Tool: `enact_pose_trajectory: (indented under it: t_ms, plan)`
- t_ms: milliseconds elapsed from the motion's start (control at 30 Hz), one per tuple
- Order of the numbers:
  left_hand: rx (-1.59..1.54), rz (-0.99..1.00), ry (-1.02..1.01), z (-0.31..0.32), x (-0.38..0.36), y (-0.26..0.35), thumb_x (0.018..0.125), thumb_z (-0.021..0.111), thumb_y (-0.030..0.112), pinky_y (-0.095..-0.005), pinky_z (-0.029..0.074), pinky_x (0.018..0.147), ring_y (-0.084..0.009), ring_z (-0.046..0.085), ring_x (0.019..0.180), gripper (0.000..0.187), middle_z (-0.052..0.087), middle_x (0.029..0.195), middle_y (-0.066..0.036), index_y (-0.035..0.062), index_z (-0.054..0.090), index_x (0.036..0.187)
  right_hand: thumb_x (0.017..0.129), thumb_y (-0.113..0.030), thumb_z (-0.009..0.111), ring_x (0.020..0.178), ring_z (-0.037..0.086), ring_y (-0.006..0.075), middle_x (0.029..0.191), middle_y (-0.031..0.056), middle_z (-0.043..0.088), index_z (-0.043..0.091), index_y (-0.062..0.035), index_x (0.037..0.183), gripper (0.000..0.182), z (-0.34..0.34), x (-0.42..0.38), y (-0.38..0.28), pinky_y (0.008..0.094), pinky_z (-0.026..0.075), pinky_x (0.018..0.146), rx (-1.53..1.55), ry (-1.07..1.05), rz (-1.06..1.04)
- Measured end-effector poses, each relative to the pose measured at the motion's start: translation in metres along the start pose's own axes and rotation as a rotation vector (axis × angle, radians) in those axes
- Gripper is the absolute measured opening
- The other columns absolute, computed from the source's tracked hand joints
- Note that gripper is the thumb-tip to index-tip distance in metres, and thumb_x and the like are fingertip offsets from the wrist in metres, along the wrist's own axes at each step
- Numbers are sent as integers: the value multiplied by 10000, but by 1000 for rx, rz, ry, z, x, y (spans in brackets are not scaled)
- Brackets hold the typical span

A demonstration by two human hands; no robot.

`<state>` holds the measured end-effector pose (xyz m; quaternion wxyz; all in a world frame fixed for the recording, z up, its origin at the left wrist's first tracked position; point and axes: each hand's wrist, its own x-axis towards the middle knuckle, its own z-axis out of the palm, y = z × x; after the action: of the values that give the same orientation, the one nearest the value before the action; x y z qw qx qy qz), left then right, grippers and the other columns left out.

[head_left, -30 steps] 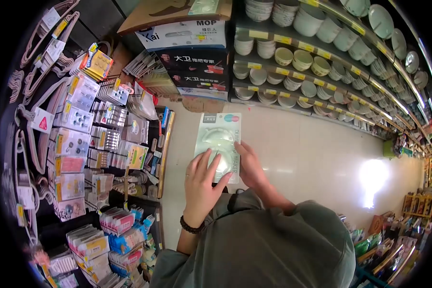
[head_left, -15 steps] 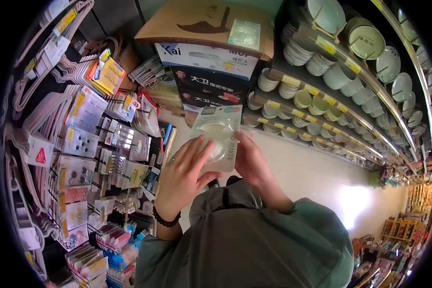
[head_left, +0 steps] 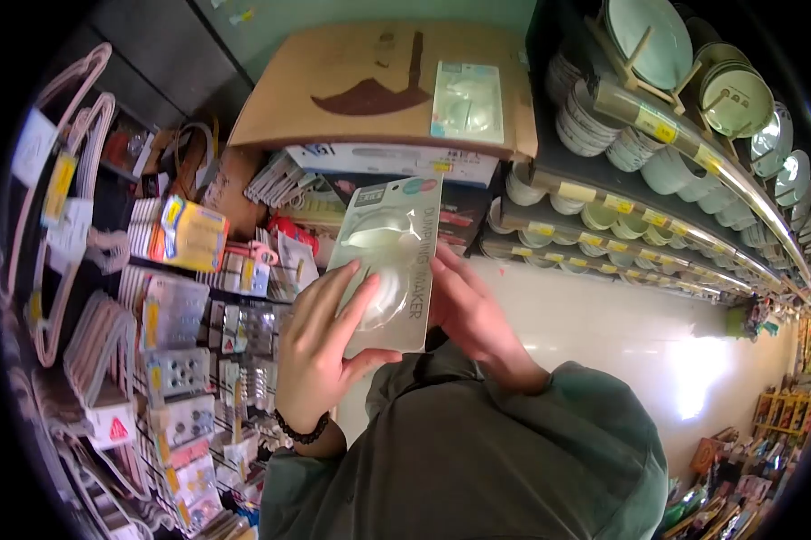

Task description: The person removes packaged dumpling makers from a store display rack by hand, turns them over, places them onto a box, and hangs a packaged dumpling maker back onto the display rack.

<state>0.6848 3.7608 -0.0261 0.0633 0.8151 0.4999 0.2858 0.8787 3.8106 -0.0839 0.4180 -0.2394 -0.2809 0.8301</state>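
Observation:
A carded blister pack printed "DUMPLING MAKER" (head_left: 389, 256) is tilted in front of me, with pale moulded pieces under its clear plastic. My left hand (head_left: 320, 328), a dark beaded bracelet at its wrist, rests spread fingers on the front of the pack; its thumb extends along the bottom edge. At the pack's right edge, my right hand (head_left: 473, 310) grips the card, some of its fingers hidden behind it. A similar pale blister pack (head_left: 468, 103) lies on top of a brown cardboard box (head_left: 279, 85), beyond both hands.
Hanging goods and pale hangers (head_left: 108, 337) crowd the left side. Shelves of stacked bowls (head_left: 594, 126) and plates (head_left: 648, 40) run along the right. Printed boxes sit under the brown carton. Pale floor (head_left: 594, 315) stretches off to the right.
The held pack has come nearer and slightly lower left in view, with both hands still on it. My view has shifted, so the brown carton's top shows more fully.

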Motion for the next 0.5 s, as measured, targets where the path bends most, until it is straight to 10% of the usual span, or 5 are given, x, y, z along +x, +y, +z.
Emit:
enact_pose_trajectory:
  t_ms: [500]
  plan:
    - [42,-14,-189,40,168,-103,659,842,309,-488,420,1019,-393,490,1253,765,467,1420,-194,61,557,1324,1065,-248,397,1266,457,131,1439,44,430,215,-92,1538,530,-59,164,-60,318,425,1015,98,56,-80]
